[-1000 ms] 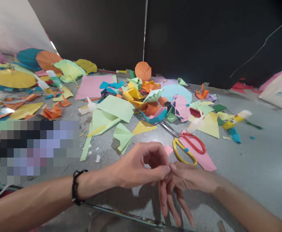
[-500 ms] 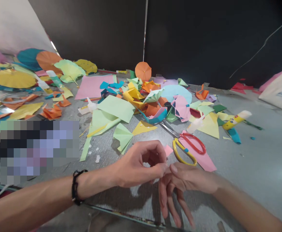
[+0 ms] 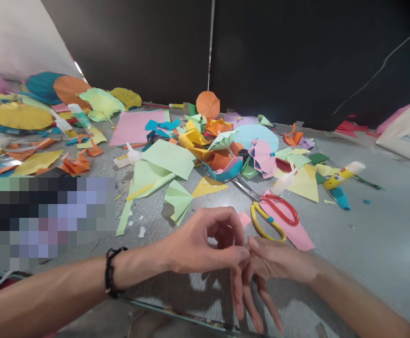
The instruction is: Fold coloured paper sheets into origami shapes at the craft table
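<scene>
My left hand [image 3: 205, 244], with a black bracelet [image 3: 112, 274] at the wrist, has its fingers curled and its thumb tip against my right hand. Its fingertips are closed near my right index finger, and anything between them is hidden. My right hand [image 3: 261, 267] hangs palm inward above the table's front, its fingers spread and pointing down. Just beyond it lie scissors [image 3: 266, 211] with one red and one yellow handle, partly over a pink paper strip [image 3: 294, 232]. A folded pale green paper [image 3: 177, 202] lies beyond my left hand.
A heap of coloured paper scraps [image 3: 198, 136] spreads across the grey table [image 3: 374, 244]. A glue stick [image 3: 344, 175] lies to the right. Several pleated paper discs, including a yellow one [image 3: 18, 116], are at the left. A dark panel [image 3: 296, 56] stands behind.
My left thumb and fingertips have shifted slightly right, further over my right index finger. The paper and scissors have stayed in place.
</scene>
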`<state>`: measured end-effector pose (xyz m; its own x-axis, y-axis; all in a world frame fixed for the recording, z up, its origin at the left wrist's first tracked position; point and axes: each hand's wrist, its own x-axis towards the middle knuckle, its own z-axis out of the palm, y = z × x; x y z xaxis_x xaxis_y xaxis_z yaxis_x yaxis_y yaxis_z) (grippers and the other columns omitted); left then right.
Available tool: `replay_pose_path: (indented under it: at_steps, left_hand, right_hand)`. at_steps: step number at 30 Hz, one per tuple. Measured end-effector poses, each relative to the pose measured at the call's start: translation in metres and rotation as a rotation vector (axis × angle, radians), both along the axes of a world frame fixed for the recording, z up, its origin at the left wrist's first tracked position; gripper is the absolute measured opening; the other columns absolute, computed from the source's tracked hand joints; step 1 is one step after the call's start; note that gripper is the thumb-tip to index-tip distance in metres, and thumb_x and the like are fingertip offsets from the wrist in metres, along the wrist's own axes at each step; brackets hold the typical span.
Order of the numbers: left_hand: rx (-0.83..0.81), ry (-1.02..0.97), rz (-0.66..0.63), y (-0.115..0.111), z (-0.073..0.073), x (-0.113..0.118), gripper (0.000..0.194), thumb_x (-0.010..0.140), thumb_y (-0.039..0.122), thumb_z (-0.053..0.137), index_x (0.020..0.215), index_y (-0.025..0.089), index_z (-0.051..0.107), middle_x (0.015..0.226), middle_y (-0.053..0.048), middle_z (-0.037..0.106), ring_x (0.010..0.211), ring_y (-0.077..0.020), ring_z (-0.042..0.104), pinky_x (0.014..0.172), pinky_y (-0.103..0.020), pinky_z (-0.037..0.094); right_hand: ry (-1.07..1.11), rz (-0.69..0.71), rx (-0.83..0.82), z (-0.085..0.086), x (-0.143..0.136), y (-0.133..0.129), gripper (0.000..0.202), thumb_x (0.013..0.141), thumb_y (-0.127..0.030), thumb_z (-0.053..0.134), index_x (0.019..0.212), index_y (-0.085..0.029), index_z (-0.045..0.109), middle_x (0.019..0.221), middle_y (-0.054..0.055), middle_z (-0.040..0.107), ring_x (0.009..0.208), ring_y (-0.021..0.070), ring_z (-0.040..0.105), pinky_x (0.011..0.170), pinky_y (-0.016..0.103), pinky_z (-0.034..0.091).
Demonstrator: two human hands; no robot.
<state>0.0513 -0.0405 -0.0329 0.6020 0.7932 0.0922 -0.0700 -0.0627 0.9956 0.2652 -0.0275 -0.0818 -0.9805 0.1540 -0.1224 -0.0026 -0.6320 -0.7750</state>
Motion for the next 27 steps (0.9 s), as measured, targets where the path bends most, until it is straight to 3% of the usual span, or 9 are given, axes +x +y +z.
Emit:
replay_pose_path:
  at_steps: [9,15,22,27]
  left_hand:
    - [-0.064,-0.151,-0.001,0.001,-0.003,0.001,0.020,0.093,0.024,0.072,0.085,0.015,0.057,0.078,0.000,0.059,0.055,-0.0071,0.054,0.049,-0.018,0.048]
    - [0.114,-0.188,0.060,0.004,-0.004,0.002,0.024,0.085,0.010,0.075,0.072,0.014,0.055,0.085,-0.004,0.064,0.074,-0.0109,0.058,0.063,-0.020,0.048]
    - [0.073,-0.281,0.072,0.002,-0.005,0.001,0.036,0.073,0.001,0.084,0.071,0.015,0.051,0.078,-0.003,0.069,0.069,-0.0128,0.067,0.061,-0.021,0.050]
    - [0.094,-0.200,0.057,0.001,-0.001,0.000,0.026,0.076,0.006,0.085,0.074,0.013,0.061,0.077,-0.002,0.068,0.071,-0.0116,0.065,0.067,-0.022,0.053]
  right_hand:
    - [-0.004,-0.008,0.066,0.010,0.002,-0.001,0.066,0.104,-0.067,0.044,0.098,-0.006,0.069,0.093,0.022,0.080,0.056,0.0189,0.076,0.050,0.026,0.061]
    - [-0.031,-0.023,0.105,0.018,0.004,-0.001,0.054,0.102,-0.061,0.055,0.101,-0.009,0.067,0.092,0.017,0.080,0.056,0.0156,0.074,0.047,0.022,0.059]
    - [0.044,0.052,0.043,0.011,-0.001,0.001,0.075,0.101,-0.074,0.038,0.093,-0.007,0.070,0.089,0.021,0.079,0.059,0.0206,0.076,0.048,0.026,0.060]
    - [0.033,0.046,0.000,0.006,0.000,0.003,0.072,0.100,-0.075,0.042,0.103,-0.008,0.067,0.094,0.022,0.080,0.064,0.0235,0.079,0.046,0.027,0.060]
